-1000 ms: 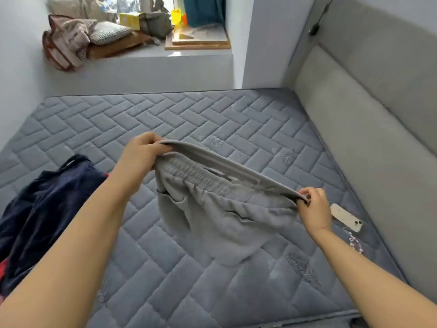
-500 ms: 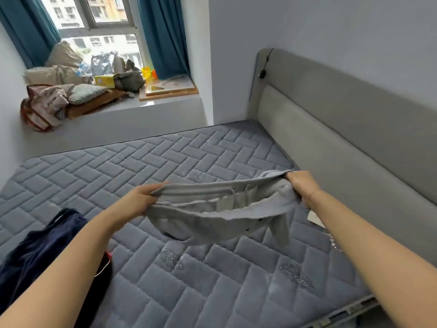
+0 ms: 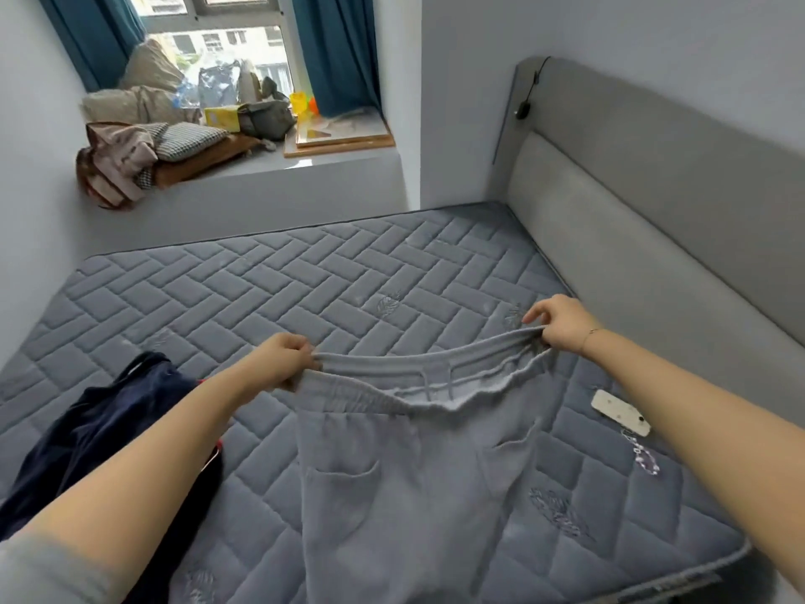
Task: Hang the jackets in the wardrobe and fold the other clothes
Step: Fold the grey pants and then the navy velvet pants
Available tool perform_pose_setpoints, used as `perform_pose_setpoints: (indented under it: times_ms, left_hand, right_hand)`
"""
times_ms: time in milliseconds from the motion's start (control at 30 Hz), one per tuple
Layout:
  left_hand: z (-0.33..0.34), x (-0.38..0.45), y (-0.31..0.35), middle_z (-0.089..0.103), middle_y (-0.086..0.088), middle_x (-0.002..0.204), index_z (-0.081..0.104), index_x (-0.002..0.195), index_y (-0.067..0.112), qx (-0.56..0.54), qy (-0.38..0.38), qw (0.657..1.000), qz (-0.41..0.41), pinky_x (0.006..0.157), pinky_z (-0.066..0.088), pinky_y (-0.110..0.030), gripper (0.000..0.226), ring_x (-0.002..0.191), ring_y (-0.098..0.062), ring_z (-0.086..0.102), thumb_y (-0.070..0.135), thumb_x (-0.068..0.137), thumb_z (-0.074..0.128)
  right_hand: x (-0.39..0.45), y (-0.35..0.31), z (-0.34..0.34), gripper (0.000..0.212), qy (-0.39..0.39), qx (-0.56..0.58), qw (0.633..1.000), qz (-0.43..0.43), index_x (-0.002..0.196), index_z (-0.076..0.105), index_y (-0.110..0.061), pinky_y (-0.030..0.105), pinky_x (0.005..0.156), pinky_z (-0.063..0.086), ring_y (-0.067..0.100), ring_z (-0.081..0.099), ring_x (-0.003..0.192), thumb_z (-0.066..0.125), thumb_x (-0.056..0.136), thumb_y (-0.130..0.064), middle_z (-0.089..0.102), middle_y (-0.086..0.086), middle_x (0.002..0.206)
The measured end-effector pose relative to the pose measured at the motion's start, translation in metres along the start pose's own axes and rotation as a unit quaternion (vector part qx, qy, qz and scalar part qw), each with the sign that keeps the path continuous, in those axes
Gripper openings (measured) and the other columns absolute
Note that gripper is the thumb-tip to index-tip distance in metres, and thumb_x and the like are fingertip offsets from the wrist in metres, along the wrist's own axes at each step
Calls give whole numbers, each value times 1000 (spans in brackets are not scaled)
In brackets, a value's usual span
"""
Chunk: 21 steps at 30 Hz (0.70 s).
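Both arms outstretched, left hand (image 3: 279,359) & right hand (image 3: 562,322) grips pinching grey trousers (image 3: 414,473) waistband.

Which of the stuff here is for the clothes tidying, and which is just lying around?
For the job:
- light grey sweatpants with elastic waistband, held by left hand and right hand
- dark navy garment on the mattress

Just lying about:
- white phone
- checked cushion
- yellow box

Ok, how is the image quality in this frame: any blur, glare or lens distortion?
Head view: daylit window looks washed out; wide-angle lens bows the grey padded headboard; both hands and the grey drawstring sweatpants look reasonably sharp, with soft, even shadows.
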<state>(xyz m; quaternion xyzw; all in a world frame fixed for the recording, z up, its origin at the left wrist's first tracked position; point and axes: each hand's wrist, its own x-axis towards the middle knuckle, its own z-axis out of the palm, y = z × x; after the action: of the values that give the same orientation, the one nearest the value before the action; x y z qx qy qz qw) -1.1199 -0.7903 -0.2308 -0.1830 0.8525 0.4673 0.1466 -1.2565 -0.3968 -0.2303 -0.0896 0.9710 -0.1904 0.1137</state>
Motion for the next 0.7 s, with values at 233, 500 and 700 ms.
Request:
perform_pose_setpoints:
  times_ms: [233,500,700]
  left_hand:
    - [-33,28,21,54,-21,79,37,61,15,62,282,952,103,67,56,-53,40,74,-40,61,13,90,64]
    - [-27,33,-37,45,-5,70,30,64,15,-177,265,944,87,53,59,-27,43,67,-16,53,-8,92,54]
    - [37,41,-200,44,-5,59,29,59,17,-102,325,940,-20,61,50,-39,45,67,-20,46,-14,80,54]
  right_hand:
    - [54,-22,-26,32,165,91,981,-37,69,66,-17,33,69,49,34,61,80,48,62,8,66,16,83]
    - [13,-48,18,32,174,112,968,-139,66,64,-9,37,64,38,28,49,73,53,58,20,53,9,75]
    - [-41,-32,187,40,48,86,990,-96,68,56,-20,31,65,32,20,46,79,54,63,20,47,1,79]
